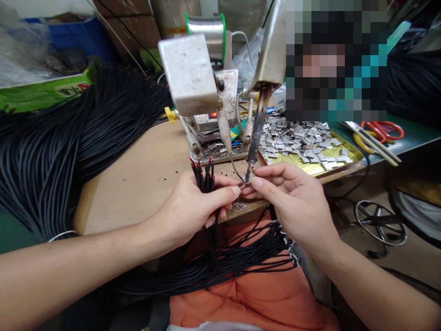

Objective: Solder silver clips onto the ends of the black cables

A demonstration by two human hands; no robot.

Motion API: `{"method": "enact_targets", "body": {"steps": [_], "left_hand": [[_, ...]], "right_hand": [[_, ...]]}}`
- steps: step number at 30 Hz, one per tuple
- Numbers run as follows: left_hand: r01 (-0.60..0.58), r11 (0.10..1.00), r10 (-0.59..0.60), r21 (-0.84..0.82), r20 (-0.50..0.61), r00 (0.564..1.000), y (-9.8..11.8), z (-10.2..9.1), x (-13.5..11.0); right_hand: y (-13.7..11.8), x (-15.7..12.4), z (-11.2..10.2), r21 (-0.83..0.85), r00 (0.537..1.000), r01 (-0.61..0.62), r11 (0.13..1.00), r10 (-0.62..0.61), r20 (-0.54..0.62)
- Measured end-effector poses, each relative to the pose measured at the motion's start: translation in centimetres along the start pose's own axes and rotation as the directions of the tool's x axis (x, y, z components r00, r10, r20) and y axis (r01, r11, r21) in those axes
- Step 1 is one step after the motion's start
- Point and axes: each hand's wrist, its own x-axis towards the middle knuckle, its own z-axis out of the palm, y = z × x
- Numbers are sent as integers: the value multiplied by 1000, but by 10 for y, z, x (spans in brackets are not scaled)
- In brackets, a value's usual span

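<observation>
Wires (203, 179) (red-tipped) in left hand (193, 207)

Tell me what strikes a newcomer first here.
A huge heap of black cables sprawls across the left. At the centre, a soldering iron points down at a small metal tab pinched in the right hand, while the left hand grips a bundle of red-tipped wires. To the right lies a gold tray heaped with metal tabs.

This is a cramped electronics workshop — a soldering iron (257, 124) and a spool of solder (206, 32) stand over a scarred tabletop (138, 184), with heaps of black wire (44, 151), a tray (344, 158) of small metal tabs (296, 138) and pliers (375, 145) close by — cardboard boxes (124, 23) sit behind.
</observation>
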Motion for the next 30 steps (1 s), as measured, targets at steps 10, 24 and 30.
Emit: {"method": "enact_targets", "body": {"steps": [10,24,30], "left_hand": [[9,999,-9,50,-11,1000,4,0,-1],[-13,999,10,40,60,998,4,1,-1],[-22,999,20,29,57,998,5,1,-3]], "right_hand": [[-3,-2,1,-38,1000,-28,999,28,-8],[-3,-5,1,-73,997,-54,996,50,-52],[-1,-6,1,-85,998,-28,996,23,-59]]}}
